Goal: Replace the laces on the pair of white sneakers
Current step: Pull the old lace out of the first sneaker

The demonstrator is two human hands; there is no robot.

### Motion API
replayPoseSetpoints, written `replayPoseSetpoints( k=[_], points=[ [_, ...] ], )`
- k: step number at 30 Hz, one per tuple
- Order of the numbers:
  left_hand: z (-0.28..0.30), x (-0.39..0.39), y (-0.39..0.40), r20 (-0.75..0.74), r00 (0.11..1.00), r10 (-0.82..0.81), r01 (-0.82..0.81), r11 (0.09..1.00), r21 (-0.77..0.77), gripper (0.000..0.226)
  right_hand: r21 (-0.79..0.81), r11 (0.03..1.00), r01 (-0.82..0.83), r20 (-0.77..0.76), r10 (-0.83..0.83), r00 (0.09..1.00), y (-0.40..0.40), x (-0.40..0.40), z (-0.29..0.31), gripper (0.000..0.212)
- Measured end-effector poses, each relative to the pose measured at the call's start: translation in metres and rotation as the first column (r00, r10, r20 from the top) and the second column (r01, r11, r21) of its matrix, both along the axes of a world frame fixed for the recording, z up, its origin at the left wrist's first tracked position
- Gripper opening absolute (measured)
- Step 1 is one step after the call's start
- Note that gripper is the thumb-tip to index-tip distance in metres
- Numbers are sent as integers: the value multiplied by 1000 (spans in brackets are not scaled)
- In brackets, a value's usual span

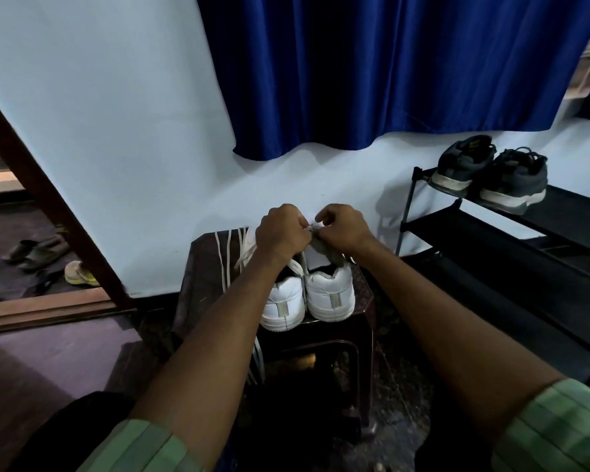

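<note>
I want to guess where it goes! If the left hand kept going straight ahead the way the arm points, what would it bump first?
Probably the wall. The left hand is raised over the sneakers, pinching a lace, and points away toward it. Depth is hard to judge.

Both arms reach straight out, with green sleeves rolled up near the elbows. The left hand [281, 229] and right hand [343, 228] are close together, knuckles up, fingers curled tight and pinching.
</note>
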State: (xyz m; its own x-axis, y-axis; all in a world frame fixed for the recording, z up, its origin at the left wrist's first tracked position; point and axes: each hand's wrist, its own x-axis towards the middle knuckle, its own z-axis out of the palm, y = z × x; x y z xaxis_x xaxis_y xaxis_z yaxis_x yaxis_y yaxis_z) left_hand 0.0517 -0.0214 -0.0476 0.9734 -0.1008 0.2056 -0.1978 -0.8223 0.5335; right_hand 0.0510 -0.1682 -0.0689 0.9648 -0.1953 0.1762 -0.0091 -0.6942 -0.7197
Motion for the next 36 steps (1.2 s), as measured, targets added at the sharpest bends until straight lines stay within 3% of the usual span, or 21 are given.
replayPoseSetpoints(
  k=[3,6,9,12,22,24,26,28,29,30,32,34,36],
  points=[
    [1,11,10,-78,997,10,-13,999,-46,19,60,997,51,-55,-48,997,-9,7,-8,16],
    [3,20,18,-168,985,-30,14,995,-96,20,147,987,61,-76,-50,996,-15,7,-10,30],
    [0,24,18,-191,981,-9,-17,991,-133,13,-86,992,-94,131,105,986,-10,4,-8,35],
    [-1,28,19,-213,977,12,-45,987,-152,21,-355,921,-162,174,235,956,3,-3,-6,33],
    [-2,33,21,-261,965,-17,-44,973,-225,49,-535,832,-145,123,246,961,15,3,-7,14],
    [-4,37,23,-257,966,-5,-59,969,-240,45,-360,916,-177,160,247,956,12,10,-12,12],
    [-6,39,24,-245,970,8,-70,966,-247,37,48,984,-169,202,156,967,9,12,-8,19],
    [-6,39,24,-239,971,22,-79,969,-234,26,412,903,-126,121,82,989,6,10,1,25],
    [-5,38,24,-238,971,30,-85,971,-222,19,484,868,-115,74,91,993,5,11,4,24],
    [-4,36,24,-237,971,32,-85,973,-216,14,442,889,-118,39,113,993,3,12,6,25],
    [-3,36,24,-235,972,26,-79,973,-217,18,113,985,-133,-13,135,991,-1,16,6,29],
    [-5,38,23,-218,976,26,-73,975,-209,24,-165,981,-101,-19,99,995,0,19,6,27],
    [-8,40,24,-198,980,28,-70,976,-208,29,-266,962,-61,-8,61,998,6,15,8,18]
  ],
)
